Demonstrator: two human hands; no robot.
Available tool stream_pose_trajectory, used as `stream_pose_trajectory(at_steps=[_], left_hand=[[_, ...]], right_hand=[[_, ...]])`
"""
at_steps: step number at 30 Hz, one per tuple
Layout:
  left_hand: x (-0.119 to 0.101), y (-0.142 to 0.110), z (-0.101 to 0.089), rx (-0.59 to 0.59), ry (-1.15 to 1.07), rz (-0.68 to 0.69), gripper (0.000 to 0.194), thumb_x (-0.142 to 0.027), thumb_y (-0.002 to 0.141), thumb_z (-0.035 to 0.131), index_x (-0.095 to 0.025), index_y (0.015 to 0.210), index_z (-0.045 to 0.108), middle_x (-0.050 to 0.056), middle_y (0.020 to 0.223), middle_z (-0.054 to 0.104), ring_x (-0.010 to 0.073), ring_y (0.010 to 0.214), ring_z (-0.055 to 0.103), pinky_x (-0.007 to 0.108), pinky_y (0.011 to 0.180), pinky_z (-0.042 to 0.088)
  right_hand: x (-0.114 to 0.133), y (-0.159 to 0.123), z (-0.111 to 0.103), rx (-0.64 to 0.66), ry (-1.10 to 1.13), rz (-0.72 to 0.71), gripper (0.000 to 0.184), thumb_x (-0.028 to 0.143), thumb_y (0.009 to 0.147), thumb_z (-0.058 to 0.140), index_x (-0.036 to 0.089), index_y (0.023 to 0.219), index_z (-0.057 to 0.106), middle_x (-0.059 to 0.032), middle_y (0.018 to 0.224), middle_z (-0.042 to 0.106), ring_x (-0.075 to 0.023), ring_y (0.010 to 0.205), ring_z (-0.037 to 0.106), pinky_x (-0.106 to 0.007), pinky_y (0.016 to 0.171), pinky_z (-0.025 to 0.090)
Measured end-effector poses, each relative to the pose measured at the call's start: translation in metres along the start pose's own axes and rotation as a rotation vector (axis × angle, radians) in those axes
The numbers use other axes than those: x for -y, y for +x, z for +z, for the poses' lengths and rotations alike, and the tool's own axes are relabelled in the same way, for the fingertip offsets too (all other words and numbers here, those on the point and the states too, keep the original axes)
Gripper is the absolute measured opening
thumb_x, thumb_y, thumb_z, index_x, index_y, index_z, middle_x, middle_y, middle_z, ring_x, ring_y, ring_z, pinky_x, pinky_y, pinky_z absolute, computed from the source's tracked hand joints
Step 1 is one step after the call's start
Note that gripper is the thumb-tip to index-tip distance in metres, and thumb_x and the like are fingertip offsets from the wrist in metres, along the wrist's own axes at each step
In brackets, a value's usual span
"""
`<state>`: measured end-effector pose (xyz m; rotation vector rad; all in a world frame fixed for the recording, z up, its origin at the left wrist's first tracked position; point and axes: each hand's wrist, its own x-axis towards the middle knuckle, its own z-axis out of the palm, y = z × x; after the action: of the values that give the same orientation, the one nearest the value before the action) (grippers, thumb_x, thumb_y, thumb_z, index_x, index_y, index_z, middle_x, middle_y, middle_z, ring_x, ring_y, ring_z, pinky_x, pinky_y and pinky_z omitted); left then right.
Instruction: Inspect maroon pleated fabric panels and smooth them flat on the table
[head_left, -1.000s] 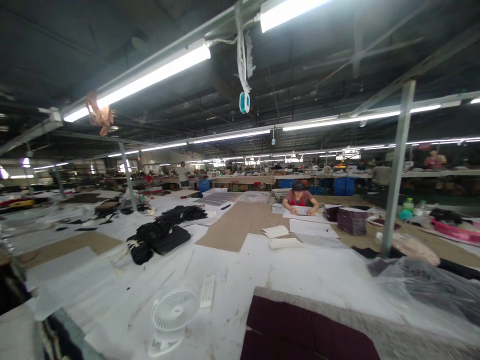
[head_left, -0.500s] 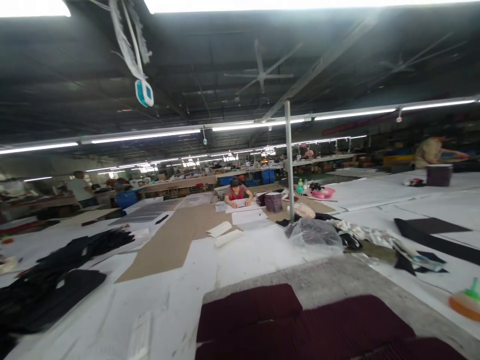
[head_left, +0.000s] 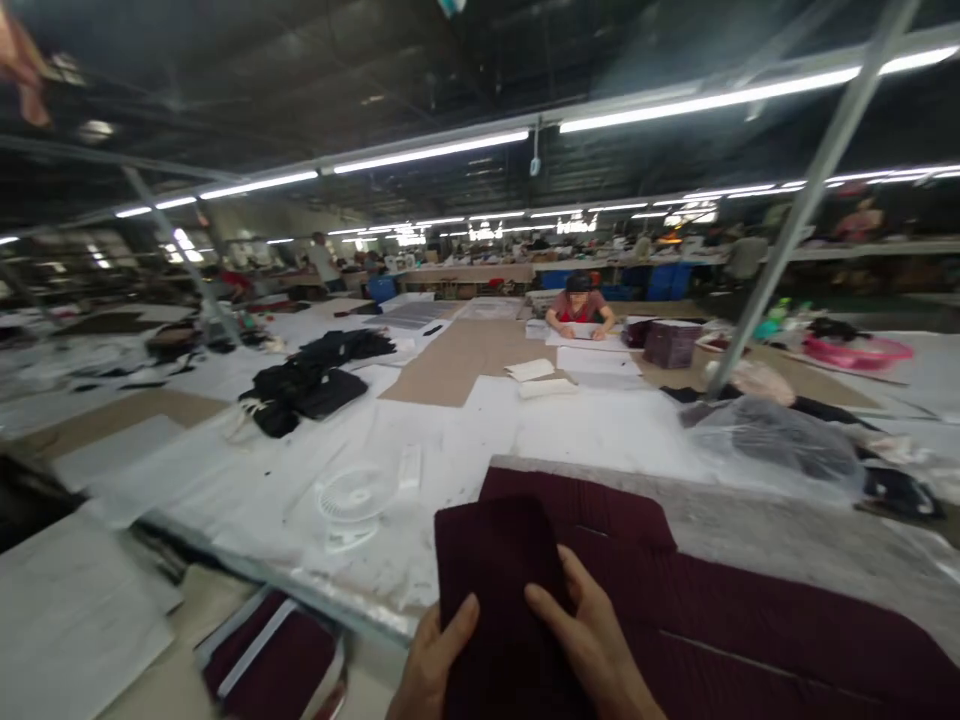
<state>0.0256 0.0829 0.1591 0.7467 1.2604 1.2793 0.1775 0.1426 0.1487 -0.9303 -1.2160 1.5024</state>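
Observation:
Both of my hands hold one dark maroon fabric piece (head_left: 496,580) upright at the bottom of the view. My left hand (head_left: 431,665) grips its lower left edge with the thumb on the front. My right hand (head_left: 592,645) grips its lower right side, thumb and fingers pressed on the cloth. Behind the piece, more maroon fabric (head_left: 735,630) lies flat on a grey board (head_left: 787,520) on the table.
A small white fan (head_left: 352,497) lies on the white table (head_left: 600,430). Black garments (head_left: 307,385) are heaped at the left. A clear plastic bag (head_left: 780,440) and a metal pole (head_left: 802,210) are at the right. A person (head_left: 579,305) works at the far end. Maroon pieces (head_left: 262,655) sit lower left.
The view has swung back left and tipped down. My two hands have come into view holding up a maroon fabric piece; neither hand showed before.

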Motion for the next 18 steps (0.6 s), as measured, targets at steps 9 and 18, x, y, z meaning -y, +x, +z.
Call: stream_pose_trajectory(at_steps=[9, 18], left_hand=[[-0.018, -0.002, 0.014, 0.109, -0.674, -0.199, 0.056, -0.017, 0.081, 0.06, -0.018, 0.134, 0.043, 0.01, 0.107, 0.072, 0.027, 0.108, 0.062, 0.045, 0.103, 0.042], [-0.026, -0.009, 0.011, 0.13, -0.666, -0.211, 0.057, -0.012, 0.082, 0.058, -0.014, 0.137, 0.04, 0.013, 0.102, 0.073, 0.0266, 0.104, 0.065, 0.045, 0.102, 0.043]], right_hand=[[-0.013, -0.008, -0.004, -0.041, -0.071, -0.033, 0.074, 0.038, 0.079, 0.067, 0.039, 0.142, 0.028, -0.0027, 0.135, 0.054, -0.0235, 0.111, 0.06, -0.035, 0.087, 0.054], [0.002, -0.012, -0.014, 0.063, 0.032, 0.107, 0.047, 0.042, 0.071, 0.074, 0.029, 0.113, 0.057, -0.004, 0.089, 0.071, -0.0235, 0.081, 0.068, -0.034, 0.069, 0.056]])
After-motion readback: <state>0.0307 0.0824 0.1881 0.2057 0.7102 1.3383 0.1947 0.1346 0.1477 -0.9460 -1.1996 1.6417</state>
